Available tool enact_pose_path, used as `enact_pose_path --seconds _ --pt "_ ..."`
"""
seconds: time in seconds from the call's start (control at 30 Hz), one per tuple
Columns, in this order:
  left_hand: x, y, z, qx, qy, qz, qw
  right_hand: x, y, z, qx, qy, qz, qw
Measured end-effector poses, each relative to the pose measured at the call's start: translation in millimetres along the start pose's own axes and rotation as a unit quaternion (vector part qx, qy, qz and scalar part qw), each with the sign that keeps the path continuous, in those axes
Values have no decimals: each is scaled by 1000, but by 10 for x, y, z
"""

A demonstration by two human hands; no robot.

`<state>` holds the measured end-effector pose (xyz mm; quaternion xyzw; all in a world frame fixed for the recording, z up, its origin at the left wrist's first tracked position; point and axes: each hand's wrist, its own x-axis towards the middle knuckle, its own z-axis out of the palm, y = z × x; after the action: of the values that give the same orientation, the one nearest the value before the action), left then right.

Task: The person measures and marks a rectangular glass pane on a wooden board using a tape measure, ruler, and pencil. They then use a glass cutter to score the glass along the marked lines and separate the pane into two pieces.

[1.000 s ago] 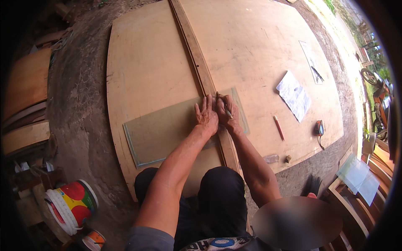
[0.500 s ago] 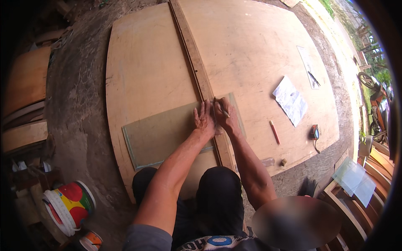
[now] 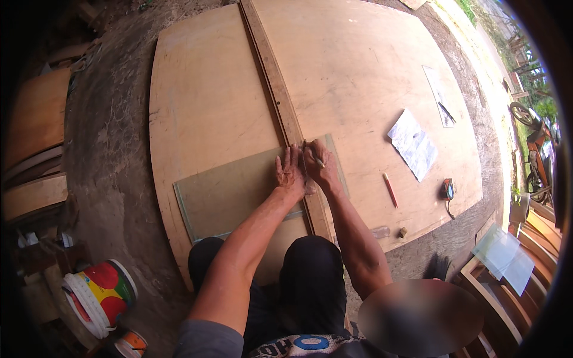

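A sheet of clear glass [image 3: 233, 185] lies on the large plywood board [image 3: 209, 89], with a long wooden strip [image 3: 262, 53] running across it. My left hand [image 3: 289, 172] presses flat on the strip and the glass beside it, its fingers stretched forward. Close against its right side, my right hand [image 3: 324, 164] is closed round a slim pen-like glass cutter [image 3: 320, 161]. The cutter's front end is near the strip's right edge; its contact with the glass is too small to make out.
To the right on the board are a red pencil [image 3: 390, 191], a creased paper sheet [image 3: 413, 145], a tape measure [image 3: 447, 190], a small block [image 3: 403, 232] and a pen [image 3: 446, 112]. A colourful bucket [image 3: 104, 292] stands at lower left. Glass pieces [image 3: 504, 256] rest on wooden frames at lower right.
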<state>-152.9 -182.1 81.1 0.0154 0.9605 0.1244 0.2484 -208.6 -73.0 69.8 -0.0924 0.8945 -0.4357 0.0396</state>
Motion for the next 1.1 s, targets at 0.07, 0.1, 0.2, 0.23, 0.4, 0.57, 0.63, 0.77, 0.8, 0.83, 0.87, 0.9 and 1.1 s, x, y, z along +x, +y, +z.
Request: enact_pose_path --seconds 0.07,0.1,0.2,0.23,0.4,0.57,0.63,0.77,0.8,0.83,0.87,0.9,1.1 --pt "-2 -3 -3 2 5 2 1000 9 -18 -2 -13 -5 14 1000" --pt "-7 -2 -2 -2 10 5 1000 7 -26 -3 -13 -7 13 1000" --pt "-18 0 -24 -6 20 10 1000 10 -42 -10 -11 -5 21 1000" --pt "-27 4 -34 -8 17 8 1000 9 -41 -14 -8 -4 21 1000" --pt "4 13 -8 -8 3 1 1000 -10 34 -1 -1 -9 2 1000" --pt "109 4 270 70 74 -17 995 -121 162 104 64 59 -44 995" --pt "120 -8 330 89 90 -11 992 -147 178 136 50 71 -69 994" --pt "116 21 220 27 34 -20 999 -84 141 89 18 36 -37 998" --pt "93 24 164 12 11 -19 1000 -56 114 65 20 22 -26 999" --pt "71 21 107 -1 7 -16 1000 -24 84 38 18 10 -7 1000" --pt "47 21 61 -10 8 -15 1000 4 51 20 16 -3 10 1000" --pt "32 22 18 -13 3 -13 1000 36 15 5 -5 -7 20 1000" --pt "1 43 -53 -2 -5 -17 1000 37 -82 -56 -36 -21 20 999"
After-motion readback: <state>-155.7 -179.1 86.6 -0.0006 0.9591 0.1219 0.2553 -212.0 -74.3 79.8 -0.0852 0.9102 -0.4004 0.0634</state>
